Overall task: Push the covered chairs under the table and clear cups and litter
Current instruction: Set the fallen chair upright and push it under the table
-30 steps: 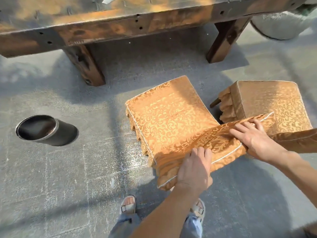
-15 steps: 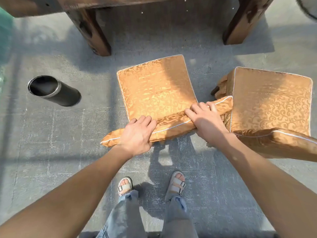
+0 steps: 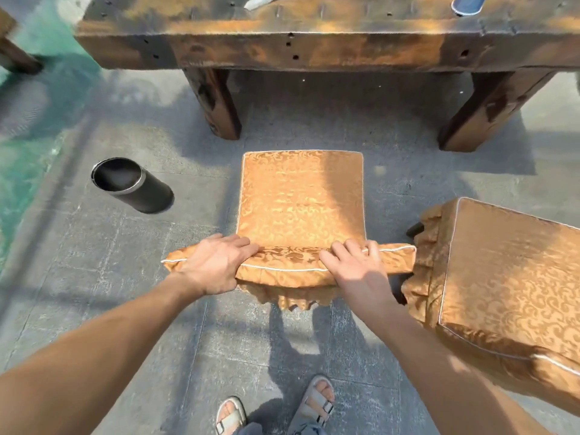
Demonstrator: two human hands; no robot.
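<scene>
1. Far left of the table, a black bin lies tipped on the grey floor, mouth open, well apart from the chair. Whether it has litter inside cannot be told.
2. Left hand is on the left end of the chair's top rail, fingers curled over the gold cover and clamped down, thumb side out of sight.
3. The chair stands square to the table, its seat pointing at the gap between the two table legs, front edge still short of the tabletop's shadow line. Not under yet; the push looks ready to go.
4. Right hand grips the same rail just right of centre, fingers bent over the piping, closed on the fabric.
5. Second chair sits right of the first, near it, angled and also outside the table. That one is left to do.
6. Up on the tabletop: a pale scrap at the far edge and a blue-and-white cup toward the right end, both uncleared.
7. Surroundings: rough concrete floor outdoors in hard sun, long shadows, a green patch left of the table.
</scene>
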